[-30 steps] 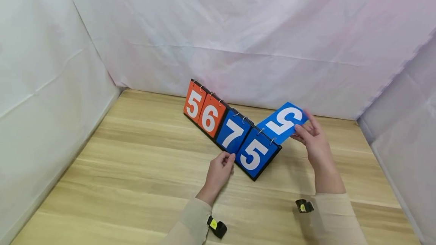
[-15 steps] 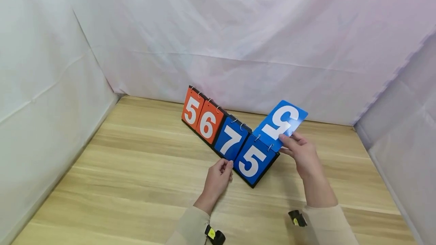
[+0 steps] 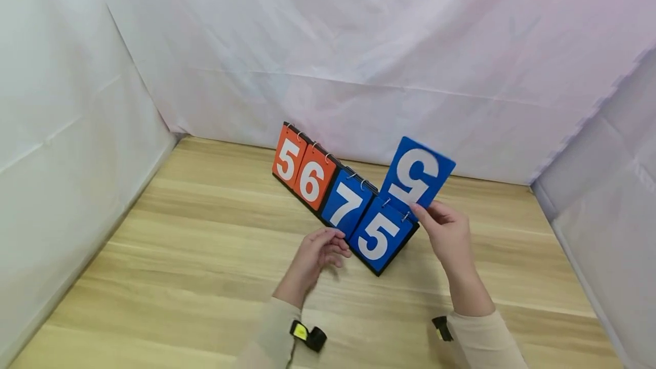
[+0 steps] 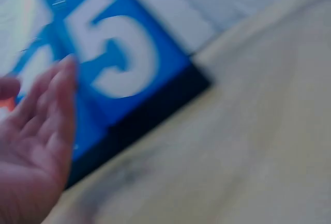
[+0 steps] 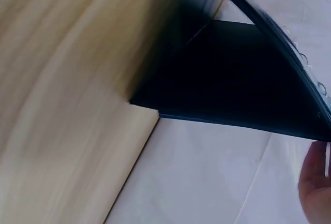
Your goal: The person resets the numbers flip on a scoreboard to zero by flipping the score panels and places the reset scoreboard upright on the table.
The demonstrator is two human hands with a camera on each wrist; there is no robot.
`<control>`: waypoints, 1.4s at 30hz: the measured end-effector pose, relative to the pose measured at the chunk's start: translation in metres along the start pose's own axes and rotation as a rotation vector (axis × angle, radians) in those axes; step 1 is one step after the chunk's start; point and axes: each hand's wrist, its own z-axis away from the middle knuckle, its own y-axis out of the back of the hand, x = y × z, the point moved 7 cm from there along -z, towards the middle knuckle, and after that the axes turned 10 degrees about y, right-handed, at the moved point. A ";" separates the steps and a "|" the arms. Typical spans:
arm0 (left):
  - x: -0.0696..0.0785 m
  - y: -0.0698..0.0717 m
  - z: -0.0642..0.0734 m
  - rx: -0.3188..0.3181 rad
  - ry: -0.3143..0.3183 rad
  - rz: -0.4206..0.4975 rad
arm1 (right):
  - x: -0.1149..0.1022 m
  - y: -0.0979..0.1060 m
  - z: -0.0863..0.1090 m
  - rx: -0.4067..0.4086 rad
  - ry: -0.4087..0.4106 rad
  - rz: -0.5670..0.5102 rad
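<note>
A black flip scoreboard (image 3: pixel 329 191) stands tilted on the table, showing red 5 and 6, then blue 7 and 5 cards on metal rings. Above its right end rises a blue number card (image 3: pixel 417 172) with an upside-down white 5, turned up on its rings. My right hand (image 3: pixel 451 238) pinches this raised card low on its right side, close to the rings. Fingers loosely extended, my left hand (image 3: pixel 314 256) is at the board's lower edge below the 7, holding nothing. The right wrist view shows the board's dark hollow back (image 5: pixel 232 79).
The board rests on a wood-grain table (image 3: pixel 205 255). White cloth walls (image 3: pixel 328 27) enclose it at the back and both sides, with the board's far left end close to the rear wall. Both wrists carry black camera straps.
The right hand has moved left and down along the raised card, which now stands more upright. My left hand has loosened from the lower edge, its fingers spreading.
</note>
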 end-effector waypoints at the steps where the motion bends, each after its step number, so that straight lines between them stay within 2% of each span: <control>1: 0.004 0.000 0.002 -0.057 0.019 0.006 | -0.004 -0.001 0.001 0.006 0.065 0.001; 3: 0.010 -0.001 0.007 -0.167 0.032 -0.018 | -0.013 -0.003 0.003 0.011 0.228 0.004; 5: 0.016 -0.005 0.012 -0.248 0.033 -0.046 | -0.026 -0.006 0.008 0.003 0.406 0.034; 9: 0.024 -0.025 0.023 -0.378 0.008 -0.039 | -0.039 -0.013 0.018 -0.039 0.629 0.145; 13: 0.035 -0.041 0.033 -0.438 -0.032 0.021 | -0.041 -0.023 0.025 -0.094 0.750 0.308; 15: 0.040 -0.042 0.037 -0.435 -0.049 0.040 | -0.044 -0.028 0.029 -0.108 0.826 0.391; 17: 0.040 -0.041 0.039 -0.414 -0.047 0.051 | -0.044 -0.031 0.032 -0.122 0.863 0.459; 22: 0.031 -0.034 0.034 -0.342 0.032 0.040 | -0.040 -0.034 0.037 -0.189 0.847 0.558; 27: 0.020 -0.025 0.025 -0.243 0.112 -0.003 | -0.036 -0.030 0.036 -0.275 0.830 0.576; 31: 0.012 -0.019 0.018 -0.179 0.147 -0.058 | -0.034 -0.018 0.032 -0.306 0.863 0.491; 35: 0.000 -0.010 0.007 -0.084 0.165 -0.136 | -0.030 0.001 0.023 -0.253 0.846 0.323; 38: -0.009 -0.005 -0.001 0.015 0.173 -0.157 | -0.016 0.013 0.013 -0.228 0.714 0.212; 40: -0.015 -0.003 -0.004 0.077 0.168 -0.158 | 0.000 0.018 0.005 -0.238 0.566 0.191; 42: -0.019 -0.003 -0.007 0.119 0.162 -0.147 | 0.017 0.018 -0.002 -0.287 0.423 0.212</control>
